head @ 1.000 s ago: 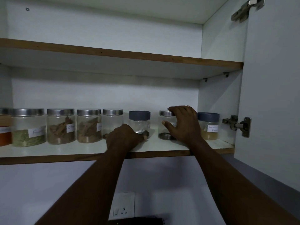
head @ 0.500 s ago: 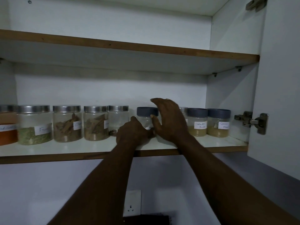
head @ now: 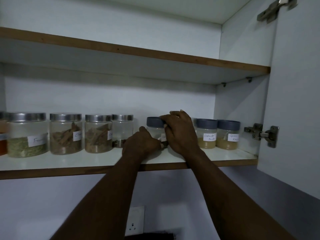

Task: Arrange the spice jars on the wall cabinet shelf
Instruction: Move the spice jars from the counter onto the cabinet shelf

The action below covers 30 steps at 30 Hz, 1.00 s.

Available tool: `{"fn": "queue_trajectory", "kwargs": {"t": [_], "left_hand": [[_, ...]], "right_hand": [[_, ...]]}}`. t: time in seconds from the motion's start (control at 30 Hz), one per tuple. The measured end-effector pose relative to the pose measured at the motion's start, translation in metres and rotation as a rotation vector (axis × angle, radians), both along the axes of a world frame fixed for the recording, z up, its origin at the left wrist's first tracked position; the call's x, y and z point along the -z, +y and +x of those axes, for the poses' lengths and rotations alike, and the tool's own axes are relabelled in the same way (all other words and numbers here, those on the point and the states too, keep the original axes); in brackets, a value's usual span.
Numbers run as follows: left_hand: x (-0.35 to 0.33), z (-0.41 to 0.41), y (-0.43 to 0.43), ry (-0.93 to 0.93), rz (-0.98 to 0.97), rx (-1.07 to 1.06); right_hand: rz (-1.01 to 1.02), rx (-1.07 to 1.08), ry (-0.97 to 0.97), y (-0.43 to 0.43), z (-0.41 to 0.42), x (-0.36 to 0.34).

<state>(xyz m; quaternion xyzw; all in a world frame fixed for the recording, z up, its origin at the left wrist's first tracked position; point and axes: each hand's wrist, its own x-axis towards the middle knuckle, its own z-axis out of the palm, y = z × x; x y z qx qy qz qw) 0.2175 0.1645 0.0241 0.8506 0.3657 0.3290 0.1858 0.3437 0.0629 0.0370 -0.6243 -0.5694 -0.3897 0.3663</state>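
Right hand (head: 181, 134): fingers (head: 167, 117) are curled over the grey lid and right side of a clear grey-lidded jar (head: 155, 130), closed on it from above and from the right. Left hand (head: 141, 143): fingers are bunched at the jar's lower left, near its base; contact looks likely, but a firm grip on that side cannot be told, since the fingertips are hidden behind the knuckles.

The jar is held between the two hands, upright, its long axis vertical, base on or just above the lower shelf (head: 83, 161); which cannot be told. A white label shows partly between the hands, text unreadable.

Relation for the next move: a gap lies immediately left of the jar, between it and the small steel-lidded jar (head: 122, 129). On the right, just beyond the right hand, stand the coriander powder jar (head: 207, 134) and the garam masala jar (head: 228, 135), both grey-lidded, almost touching; a further steel lid is glimpsed behind the right hand. The right hand is judged the carrying hand, the left the steadying one.

Further left, a row is observed: two steel-lidded jars of brown bark pieces (head: 65, 134) (head: 98, 134) and a jar of green seeds (head: 26, 135), labels forward.

Judgement: jar is being seated or turned label-forward in line with the row.
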Motion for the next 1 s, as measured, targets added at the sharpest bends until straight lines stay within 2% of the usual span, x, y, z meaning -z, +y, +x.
{"fn": "queue_trajectory", "kwargs": {"t": [0.2, 0.57, 1.0], "left_hand": [[-0.0007, -0.0005, -0.0036, 0.049, 0.084, 0.009], [-0.0003, 0.0066, -0.0036, 0.174, 0.215, -0.010], [-0.0016, 0.0076, -0.0050, 0.167, 0.219, 0.015]], "right_hand": [[-0.010, -0.078, -0.027, 0.0008, 0.0025, -0.0031], [0.009, -0.012, -0.019, 0.0024, 0.0021, -0.0041], [0.129, -0.027, -0.020, 0.0054, 0.0092, -0.0010]]}}
